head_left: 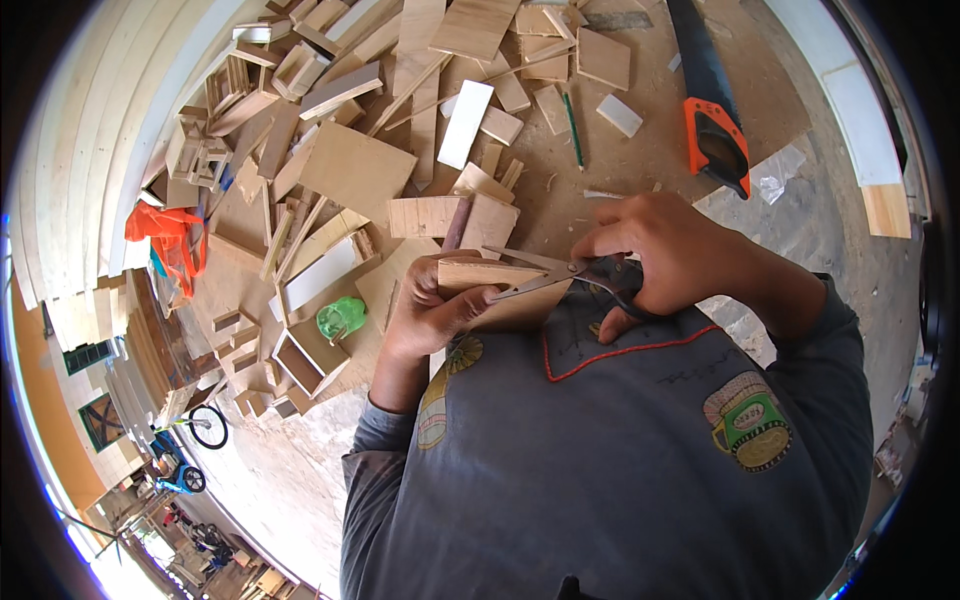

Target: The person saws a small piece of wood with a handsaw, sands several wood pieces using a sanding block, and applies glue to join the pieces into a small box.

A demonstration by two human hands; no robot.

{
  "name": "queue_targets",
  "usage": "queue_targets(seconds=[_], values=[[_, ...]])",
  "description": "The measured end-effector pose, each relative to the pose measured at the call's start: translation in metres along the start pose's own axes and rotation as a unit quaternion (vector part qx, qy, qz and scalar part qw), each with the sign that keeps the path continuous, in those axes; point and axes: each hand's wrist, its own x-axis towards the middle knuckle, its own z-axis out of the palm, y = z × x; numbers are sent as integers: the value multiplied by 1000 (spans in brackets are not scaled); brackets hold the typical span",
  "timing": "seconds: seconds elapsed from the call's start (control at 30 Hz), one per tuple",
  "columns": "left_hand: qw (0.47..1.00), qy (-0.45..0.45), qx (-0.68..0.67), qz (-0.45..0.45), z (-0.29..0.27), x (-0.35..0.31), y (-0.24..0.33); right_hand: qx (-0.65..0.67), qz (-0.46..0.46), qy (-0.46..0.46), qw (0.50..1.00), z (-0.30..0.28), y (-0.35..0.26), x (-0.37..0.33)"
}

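Observation:
My left hand (425, 315) is closed round a small flat piece of wood (520, 308), held close to my chest with one edge up. In my right hand (668, 255) is a pair of scissors (540, 275), its dark handles round my fingers. The blades are spread and point left. One blade lies across the face of the wood, its tip by my left thumb; the other runs above the top edge. I cannot tell whether the blades press on the wood. Just beyond my left hand lie a brown stick (457, 222) and a plywood offcut (420, 217).
Wood offcuts (358, 168) are heaped over the work surface ahead and to the left. A handsaw (715, 140) with an orange and black handle lies at the far right, near a green pencil (573, 132). A green plastic cup-like thing (341, 318) and an orange bag (172, 240) are on the left.

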Motion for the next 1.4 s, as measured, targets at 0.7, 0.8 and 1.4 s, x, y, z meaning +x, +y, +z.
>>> queue_targets(seconds=[0.7,0.8,1.4], values=[[993,-58,72,74,4,3,3,-38,-66,52,996,8,-3,1],[991,-75,73,78,-2,2,-1,-34,-74,34,996,11,1,-2],[989,-62,114,67,1,7,4,-37,-19,22,999,0,-7,2]])
